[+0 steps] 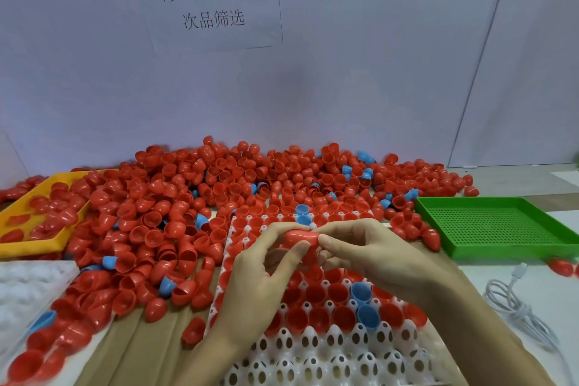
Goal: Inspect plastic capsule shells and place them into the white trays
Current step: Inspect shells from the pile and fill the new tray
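A red capsule shell (301,237) is held above the white tray (316,351) between both hands. My left hand (260,269) pinches its left side with thumb and fingers. My right hand (366,255) pinches its right end. The white tray lies in front of me; its far and middle cups hold red shells and a few blue ones (363,304), while the near rows show bare white cups. A big heap of red shells (194,197) with some blue ones covers the table behind and to the left of the tray.
An orange tray (28,247) with red shells sits at the left. A green perforated tray (498,225) lies at the right. Another white tray (22,288) is at the near left. A white cable (520,310) curls at the near right. A paper-covered wall stands behind.
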Tool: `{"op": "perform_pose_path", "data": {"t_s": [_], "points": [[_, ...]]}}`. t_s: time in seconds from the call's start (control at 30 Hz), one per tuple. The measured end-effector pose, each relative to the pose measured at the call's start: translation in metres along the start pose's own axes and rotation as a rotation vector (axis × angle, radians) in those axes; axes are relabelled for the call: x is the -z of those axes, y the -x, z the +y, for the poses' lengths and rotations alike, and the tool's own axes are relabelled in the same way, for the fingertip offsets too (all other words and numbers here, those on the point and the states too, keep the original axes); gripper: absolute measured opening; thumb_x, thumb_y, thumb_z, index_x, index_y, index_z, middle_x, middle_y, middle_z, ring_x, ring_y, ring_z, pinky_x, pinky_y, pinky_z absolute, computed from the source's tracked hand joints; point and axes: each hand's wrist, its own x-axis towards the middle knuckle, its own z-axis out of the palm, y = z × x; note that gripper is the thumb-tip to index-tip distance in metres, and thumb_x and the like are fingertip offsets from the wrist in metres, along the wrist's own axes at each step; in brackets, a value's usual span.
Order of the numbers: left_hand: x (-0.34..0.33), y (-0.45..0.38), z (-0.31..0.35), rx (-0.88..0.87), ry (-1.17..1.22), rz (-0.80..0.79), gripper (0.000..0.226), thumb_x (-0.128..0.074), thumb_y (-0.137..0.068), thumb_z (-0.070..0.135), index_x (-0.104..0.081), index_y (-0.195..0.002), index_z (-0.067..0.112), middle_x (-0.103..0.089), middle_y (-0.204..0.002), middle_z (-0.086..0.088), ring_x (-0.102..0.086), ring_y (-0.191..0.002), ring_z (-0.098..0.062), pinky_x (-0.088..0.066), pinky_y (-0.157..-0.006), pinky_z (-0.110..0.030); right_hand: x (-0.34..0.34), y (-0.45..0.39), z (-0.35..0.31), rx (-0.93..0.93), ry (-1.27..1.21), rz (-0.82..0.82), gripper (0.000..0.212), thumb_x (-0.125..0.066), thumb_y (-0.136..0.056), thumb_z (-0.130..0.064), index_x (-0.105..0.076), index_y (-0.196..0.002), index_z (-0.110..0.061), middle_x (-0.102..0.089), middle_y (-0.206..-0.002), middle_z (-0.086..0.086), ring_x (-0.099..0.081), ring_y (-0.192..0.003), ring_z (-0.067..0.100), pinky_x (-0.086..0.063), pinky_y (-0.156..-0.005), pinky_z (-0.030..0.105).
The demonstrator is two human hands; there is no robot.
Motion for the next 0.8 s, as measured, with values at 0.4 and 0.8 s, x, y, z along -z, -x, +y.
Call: {"op": "perform_pose_path", "data": {"t_s": [0.4,0.8], "points": [[0.006,-0.004,0.000,0.109,0.161,-0.012,0.025,-0.064,-0.101,0.046,-0.075,-0.120,0.034,-0.077,-0.120,0.007,-0.075,-0.109,-0.018,-0.063,-0.083,-0.029,0.000,0.001,0.002,-0.072,-0.331,-0.062,0.036,-0.070,-0.102,-0.023,-0.071,-0.128,0.002,-0.069,-0.114,0.017,-0.068,-0.100,0.018,-0.059,-0.091,0.025],[0.049,-0.019,-0.017,-0.033,-0.117,0.357,0.026,-0.083,-0.089,0.022,-0.078,-0.114,0.029,-0.081,-0.097,0.009,-0.080,-0.087,-0.011,-0.063,-0.081,-0.026,-0.008,-0.002,0.006,-0.095,-0.289,0.110,0.037,-0.081,-0.085,-0.030,-0.081,-0.117,-0.010,-0.076,-0.120,0.019,-0.072,-0.103,0.020,-0.060,-0.089,0.023]]}}
